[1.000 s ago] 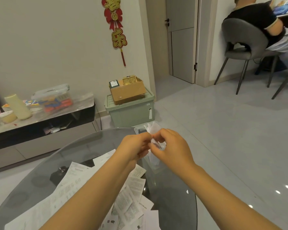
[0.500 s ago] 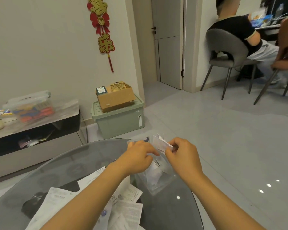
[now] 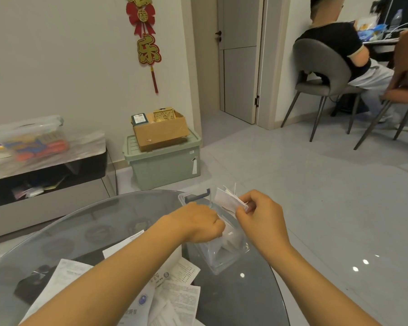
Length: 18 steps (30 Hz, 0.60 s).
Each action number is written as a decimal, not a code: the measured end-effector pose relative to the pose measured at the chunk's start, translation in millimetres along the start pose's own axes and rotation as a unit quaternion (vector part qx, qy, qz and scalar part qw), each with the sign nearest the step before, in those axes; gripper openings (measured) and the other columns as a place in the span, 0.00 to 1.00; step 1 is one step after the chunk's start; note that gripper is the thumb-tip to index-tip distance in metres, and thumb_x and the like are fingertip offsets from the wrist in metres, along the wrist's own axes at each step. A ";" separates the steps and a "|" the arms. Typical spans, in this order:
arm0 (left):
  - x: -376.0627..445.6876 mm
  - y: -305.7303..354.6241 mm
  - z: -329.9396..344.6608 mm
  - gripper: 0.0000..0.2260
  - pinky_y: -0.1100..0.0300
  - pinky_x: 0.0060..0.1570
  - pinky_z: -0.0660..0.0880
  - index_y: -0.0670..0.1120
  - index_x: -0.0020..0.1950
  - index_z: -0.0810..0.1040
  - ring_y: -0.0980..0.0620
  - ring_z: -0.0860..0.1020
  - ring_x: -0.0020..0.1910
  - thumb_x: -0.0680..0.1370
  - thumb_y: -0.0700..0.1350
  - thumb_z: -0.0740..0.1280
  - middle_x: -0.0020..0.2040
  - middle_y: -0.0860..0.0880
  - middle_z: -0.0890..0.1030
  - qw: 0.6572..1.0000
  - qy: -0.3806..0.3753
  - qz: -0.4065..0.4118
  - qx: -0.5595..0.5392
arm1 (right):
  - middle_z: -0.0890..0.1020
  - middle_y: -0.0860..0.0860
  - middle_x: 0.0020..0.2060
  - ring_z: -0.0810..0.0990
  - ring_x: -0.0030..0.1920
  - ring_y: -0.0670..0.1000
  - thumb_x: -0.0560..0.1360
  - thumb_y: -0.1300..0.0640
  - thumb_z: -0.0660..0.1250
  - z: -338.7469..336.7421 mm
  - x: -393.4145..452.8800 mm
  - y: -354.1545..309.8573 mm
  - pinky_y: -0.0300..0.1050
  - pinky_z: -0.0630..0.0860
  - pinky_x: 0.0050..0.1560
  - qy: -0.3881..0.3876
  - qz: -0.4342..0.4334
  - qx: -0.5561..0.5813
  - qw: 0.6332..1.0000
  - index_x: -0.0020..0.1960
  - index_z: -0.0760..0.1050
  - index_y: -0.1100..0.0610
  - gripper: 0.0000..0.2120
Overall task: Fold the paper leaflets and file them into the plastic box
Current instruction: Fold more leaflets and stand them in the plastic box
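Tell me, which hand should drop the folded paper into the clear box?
Probably the right hand. It already pinches the folded leaflets just above the clear plastic box, so it only has to lower them. The left hand sits curled at the box's opening.

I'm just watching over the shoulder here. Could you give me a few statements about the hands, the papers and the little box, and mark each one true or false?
1. The right hand pinches a folded leaflet above the clear plastic box. True.
2. The plastic box stands on the floor. False: it stands on the glass table.
3. Loose leaflets lie spread on the table near the person. True.
4. The left hand rests flat on the loose leaflets. False: it is at the box, fingers curled.
5. A cardboard box sits on the green bin. True.
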<state>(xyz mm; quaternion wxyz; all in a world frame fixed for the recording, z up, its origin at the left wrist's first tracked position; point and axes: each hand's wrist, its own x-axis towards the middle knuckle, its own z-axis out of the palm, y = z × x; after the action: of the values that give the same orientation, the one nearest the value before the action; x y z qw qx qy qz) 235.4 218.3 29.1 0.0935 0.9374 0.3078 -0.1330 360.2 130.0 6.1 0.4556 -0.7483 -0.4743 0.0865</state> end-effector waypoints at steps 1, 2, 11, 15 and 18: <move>-1.5 -1.6 0.2 0.28 0.55 0.62 0.63 0.44 0.53 0.80 0.47 0.74 0.52 0.73 0.54 0.44 0.54 0.44 0.80 1.000 0.009 0.012 0.010 | 0.76 0.49 0.38 0.72 0.34 0.43 0.73 0.61 0.66 0.3 -0.2 0.0 0.28 0.64 0.30 -0.001 -0.004 -0.003 1.000 0.45 0.76 0.57 0.02; -3.2 -3.9 1.3 0.29 0.57 0.61 0.60 0.43 0.51 0.81 0.47 0.74 0.51 0.71 0.53 0.43 0.52 0.44 0.80 0.999 0.021 0.025 0.017 | 0.76 0.49 0.37 0.72 0.34 0.44 0.73 0.61 0.66 0.4 -0.4 -0.5 0.28 0.65 0.30 -0.001 -0.008 -0.004 1.000 0.44 0.77 0.57 0.01; -12.4 -9.8 7.7 0.26 0.57 0.67 0.54 0.56 0.68 0.64 0.50 0.67 0.52 0.73 0.53 0.43 0.43 0.46 0.80 0.995 0.073 0.043 -0.047 | 0.76 0.46 0.36 0.74 0.34 0.44 0.73 0.62 0.67 2.7 -0.9 -1.5 0.30 0.69 0.32 -0.003 0.000 0.017 1.000 0.42 0.75 0.55 0.03; -6.9 -5.5 4.1 0.21 0.56 0.68 0.54 0.60 0.73 0.60 0.49 0.64 0.52 0.80 0.50 0.45 0.41 0.46 0.76 0.997 0.062 0.021 -0.034 | 0.77 0.48 0.36 0.73 0.34 0.43 0.73 0.62 0.67 2.4 0.1 -1.3 0.25 0.68 0.30 0.005 0.005 0.026 1.000 0.43 0.76 0.57 0.01; -3.8 2.4 0.3 0.20 0.54 0.68 0.53 0.56 0.70 0.65 0.50 0.67 0.48 0.81 0.49 0.45 0.42 0.44 0.76 0.998 0.053 0.021 0.011 | 0.77 0.49 0.37 0.73 0.34 0.42 0.73 0.62 0.68 1.6 -0.5 -1.2 0.23 0.67 0.29 0.007 0.010 0.033 0.999 0.45 0.77 0.58 0.01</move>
<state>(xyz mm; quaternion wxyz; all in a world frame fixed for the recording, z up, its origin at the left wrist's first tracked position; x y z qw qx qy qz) 233.8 214.3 30.2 0.0698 0.9505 0.2909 -0.0840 358.2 130.7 5.9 0.4822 -0.7385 -0.4602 0.1016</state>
